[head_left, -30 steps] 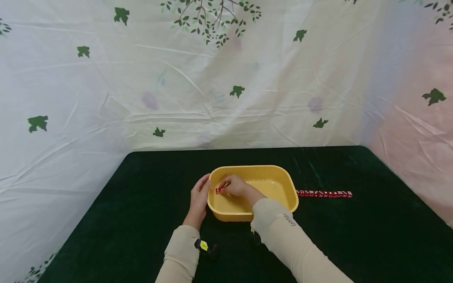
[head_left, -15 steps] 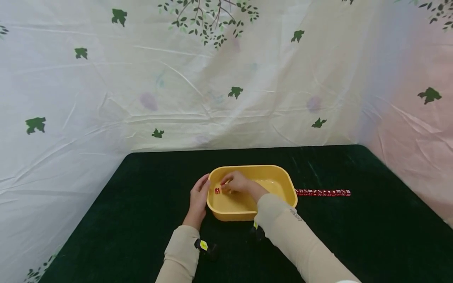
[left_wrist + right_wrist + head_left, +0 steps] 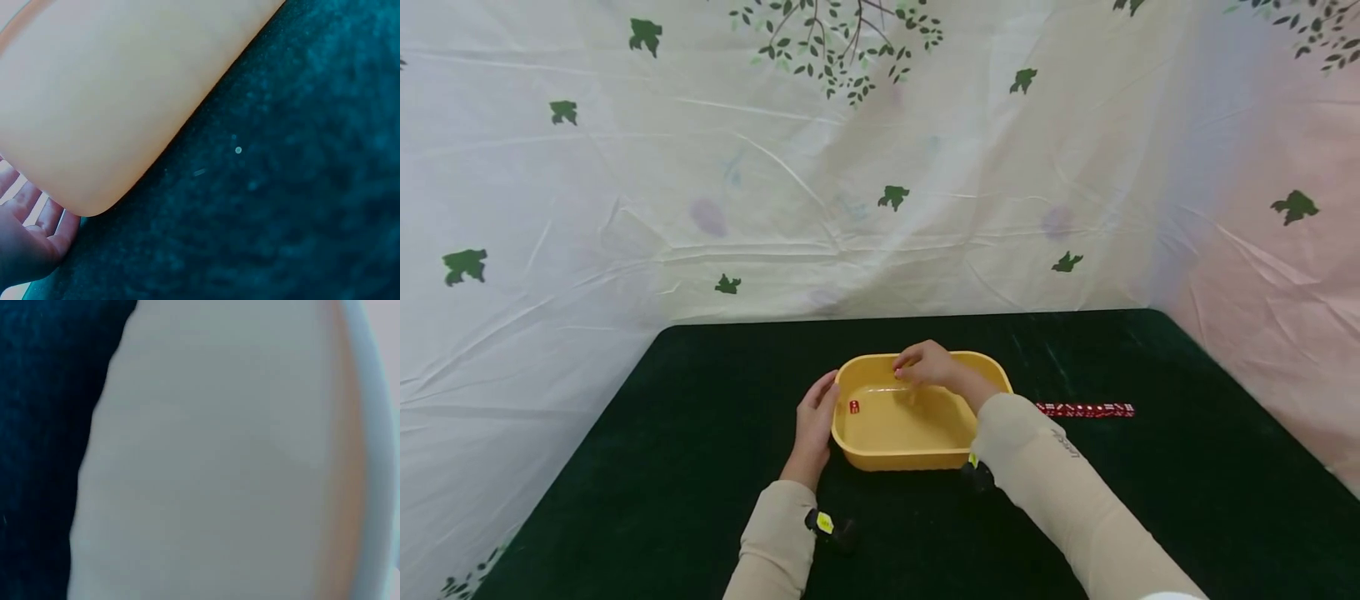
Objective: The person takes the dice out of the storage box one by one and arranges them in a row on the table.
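Observation:
A yellow plastic basin [image 3: 891,460] stands on the dark green cloth in the head view. My left hand [image 3: 812,425] rests against its left outer wall, and the left wrist view has those fingers [image 3: 47,219] loosely extended along the wall. Over the basin's back part, my right hand [image 3: 927,367] pinches a small red die [image 3: 897,373], mostly hidden by the fingertips. Another red die [image 3: 853,407] with white pips lies on the basin floor near the left wall. The right wrist view holds only the basin's blurred wall [image 3: 206,456] and cloth.
A straight row of red dice [image 3: 1086,410] lies on the cloth right of the basin, its left end hidden by my right sleeve [image 3: 1022,433]. Behind the table [image 3: 737,375] hangs a pale curtain [image 3: 820,208] with leaf prints.
My right hand has moved right and back from the basin's left end, a die between its fingers. The die on the basin floor stays behind. My left hand keeps its place on the wall.

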`<state>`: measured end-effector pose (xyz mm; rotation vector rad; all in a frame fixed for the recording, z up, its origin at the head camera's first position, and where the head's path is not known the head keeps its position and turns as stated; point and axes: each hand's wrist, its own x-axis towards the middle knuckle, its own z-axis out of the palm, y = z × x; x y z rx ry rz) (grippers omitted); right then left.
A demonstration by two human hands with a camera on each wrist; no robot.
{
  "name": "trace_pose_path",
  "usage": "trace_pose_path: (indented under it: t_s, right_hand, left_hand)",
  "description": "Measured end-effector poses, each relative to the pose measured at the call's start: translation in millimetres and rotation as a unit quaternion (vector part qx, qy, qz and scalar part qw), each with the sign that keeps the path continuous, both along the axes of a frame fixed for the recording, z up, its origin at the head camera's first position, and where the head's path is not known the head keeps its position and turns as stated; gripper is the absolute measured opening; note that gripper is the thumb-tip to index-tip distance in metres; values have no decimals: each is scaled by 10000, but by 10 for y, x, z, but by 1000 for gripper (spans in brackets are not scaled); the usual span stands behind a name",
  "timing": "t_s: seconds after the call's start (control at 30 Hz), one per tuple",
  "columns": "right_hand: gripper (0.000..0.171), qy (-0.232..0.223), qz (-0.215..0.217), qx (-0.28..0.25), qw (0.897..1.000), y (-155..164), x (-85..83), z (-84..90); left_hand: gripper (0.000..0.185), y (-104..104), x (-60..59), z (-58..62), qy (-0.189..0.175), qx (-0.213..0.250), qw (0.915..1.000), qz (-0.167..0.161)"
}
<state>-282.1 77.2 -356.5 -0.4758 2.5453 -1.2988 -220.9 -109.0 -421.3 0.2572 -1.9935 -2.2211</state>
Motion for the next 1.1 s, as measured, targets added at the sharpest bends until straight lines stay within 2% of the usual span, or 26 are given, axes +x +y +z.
trace_pose_path:
  t_s: [0.33, 0.7, 1.1]
  right_hand:
    - [21, 145, 56, 11, 9999, 242, -13, 171]
    - [21, 136, -223, 150, 9995, 596, 22, 322]
    - [29, 203, -407, 409, 9981, 1114, 39, 466]
  left_hand:
    - [37, -36, 24, -14, 50, -4, 10000, -39]
    - [37, -36, 32, -18, 82, 17, 9999, -107]
    - [38, -37, 23, -29, 89, -33, 9999, -94]
